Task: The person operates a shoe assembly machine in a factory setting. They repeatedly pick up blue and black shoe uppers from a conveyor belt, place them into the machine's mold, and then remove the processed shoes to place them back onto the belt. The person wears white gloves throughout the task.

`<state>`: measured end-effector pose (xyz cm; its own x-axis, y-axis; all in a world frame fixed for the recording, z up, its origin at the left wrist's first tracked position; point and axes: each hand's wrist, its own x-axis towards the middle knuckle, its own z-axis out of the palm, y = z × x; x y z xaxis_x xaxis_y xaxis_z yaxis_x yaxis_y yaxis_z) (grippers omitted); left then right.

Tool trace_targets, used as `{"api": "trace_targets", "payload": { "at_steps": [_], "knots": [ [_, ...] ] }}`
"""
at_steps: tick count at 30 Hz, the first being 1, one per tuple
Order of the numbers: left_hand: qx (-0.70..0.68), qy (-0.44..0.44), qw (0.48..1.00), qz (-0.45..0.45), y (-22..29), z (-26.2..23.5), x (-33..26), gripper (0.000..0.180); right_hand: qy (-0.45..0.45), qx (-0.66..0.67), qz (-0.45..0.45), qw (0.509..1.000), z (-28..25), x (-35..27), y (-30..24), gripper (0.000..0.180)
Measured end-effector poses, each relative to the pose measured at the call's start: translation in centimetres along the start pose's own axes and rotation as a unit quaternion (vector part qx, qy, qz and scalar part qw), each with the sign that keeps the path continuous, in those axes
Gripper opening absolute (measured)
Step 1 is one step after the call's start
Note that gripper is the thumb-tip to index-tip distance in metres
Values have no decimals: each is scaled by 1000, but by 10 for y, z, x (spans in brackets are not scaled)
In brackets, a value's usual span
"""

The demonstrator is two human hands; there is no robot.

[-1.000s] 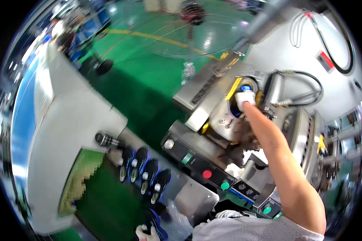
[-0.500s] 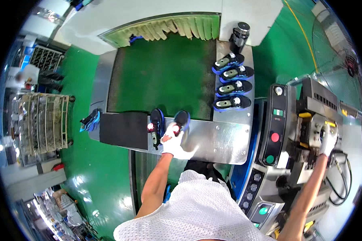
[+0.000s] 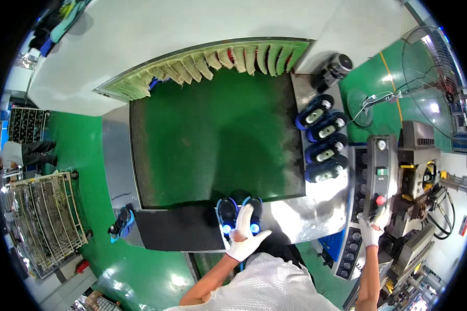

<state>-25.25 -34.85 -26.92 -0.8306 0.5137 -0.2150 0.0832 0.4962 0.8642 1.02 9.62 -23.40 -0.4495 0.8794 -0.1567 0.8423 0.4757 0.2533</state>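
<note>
My left hand (image 3: 245, 241), in a white glove with some fingertips bare, lies over a pair of black-and-blue sneakers at the table's near edge. Its fingers stretch forward between the left sneaker (image 3: 227, 211) and the right sneaker (image 3: 255, 207), and its thumb stands out to the right. Whether it presses on either is unclear. Far to the right, my gloved right hand (image 3: 371, 231) rests at the lower end of an upright control panel (image 3: 377, 168), just below its red button (image 3: 380, 200). Thumb and fingers are apart there, with nothing seen between them.
A black mat (image 3: 179, 229) lies left of the pair, with another sneaker (image 3: 122, 224) at the table's left corner. Several sneakers (image 3: 324, 153) line the right side below a dark flask (image 3: 333, 71). A green conveyor belt (image 3: 213, 140) runs under a strip curtain (image 3: 192, 67). Machinery (image 3: 415, 173) stands right.
My right hand has come down from the machine head to the control panel's lower end. My left hand now reaches between the two sneakers, its fingers straighter. The whole view has shifted.
</note>
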Motion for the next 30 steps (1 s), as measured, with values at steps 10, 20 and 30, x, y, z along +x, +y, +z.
{"api": "trace_targets", "payload": {
  "at_steps": [10,20,30],
  "knots": [
    [489,379,784,54,-161,-313,461,52,-251,-110,82,958,1,-90,-93,97],
    [515,173,836,-78,-274,-410,520,53,-220,129,251,934,19,-212,-20,79],
    [114,106,979,128,-83,-167,278,18,-256,297,24,919,-52,-177,-160,78]
  ]
}}
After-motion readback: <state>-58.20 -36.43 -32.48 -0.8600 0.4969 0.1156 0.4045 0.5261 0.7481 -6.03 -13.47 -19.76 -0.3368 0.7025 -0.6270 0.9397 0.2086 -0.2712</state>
